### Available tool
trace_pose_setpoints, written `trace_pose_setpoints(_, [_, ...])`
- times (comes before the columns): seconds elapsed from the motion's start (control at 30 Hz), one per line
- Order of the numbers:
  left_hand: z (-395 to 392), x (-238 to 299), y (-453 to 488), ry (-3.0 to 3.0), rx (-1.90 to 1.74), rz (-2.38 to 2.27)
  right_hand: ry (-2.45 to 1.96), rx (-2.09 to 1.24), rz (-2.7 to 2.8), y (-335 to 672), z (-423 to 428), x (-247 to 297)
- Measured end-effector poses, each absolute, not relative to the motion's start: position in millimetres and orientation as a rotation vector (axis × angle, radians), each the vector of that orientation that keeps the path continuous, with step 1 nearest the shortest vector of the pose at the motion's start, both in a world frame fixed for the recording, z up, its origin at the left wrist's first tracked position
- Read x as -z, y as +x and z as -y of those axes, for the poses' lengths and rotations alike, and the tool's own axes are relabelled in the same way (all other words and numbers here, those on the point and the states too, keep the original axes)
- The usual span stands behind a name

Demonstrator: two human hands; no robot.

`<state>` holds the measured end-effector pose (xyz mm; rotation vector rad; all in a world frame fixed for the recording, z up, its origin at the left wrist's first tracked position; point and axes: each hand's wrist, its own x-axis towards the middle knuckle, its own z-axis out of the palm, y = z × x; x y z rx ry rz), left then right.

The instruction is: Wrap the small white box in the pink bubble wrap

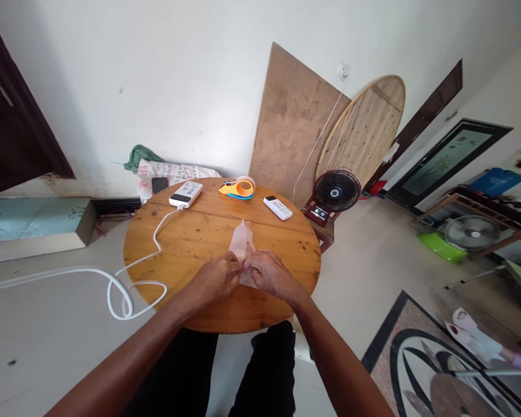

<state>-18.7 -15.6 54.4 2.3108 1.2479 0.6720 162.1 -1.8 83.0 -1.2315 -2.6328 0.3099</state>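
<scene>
A crumpled, translucent, pale piece of bubble wrap (242, 238) lies on the round wooden table (191, 249), close to me. My left hand (219, 275) pinches it from the left with fingers pressed together. From the right, my right hand (269, 272) grips it too, its fingertips touching those of the left. The fingers cover the middle of the wrap, so whether anything is inside cannot be seen. Beyond the hands sit an orange and blue tape dispenser (238, 188), a white power bank (186, 193) on the left and a smaller white power bank (278, 207) on the right.
A white cable (156, 237) runs from the left power bank over the table's edge. Behind the table a brown board (290, 104) and a round wooden top (364, 121) lean on the wall. A dark fan (336, 191) stands right of the table, a printed sack (178, 171) behind it.
</scene>
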Motion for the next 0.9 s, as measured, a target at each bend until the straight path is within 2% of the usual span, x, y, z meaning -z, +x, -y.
trace_pose_setpoints(0.17, [22.1,-48.5,-10.6,2.648,-0.738,-1.332,-1.247,-0.519,2.474,173.4,-5.4,-76.9])
trace_pose_setpoints(0.57, [10.8,-42.0,-9.6,2.636,-0.702,-1.173,-1.608,-0.338,2.272,188.0,-6.8,-49.5])
trace_pose_setpoints(0.9, [7.2,-48.3,-10.1,2.727,-0.606,-1.138,-1.788,-0.544,1.949,190.6,4.9,-44.6])
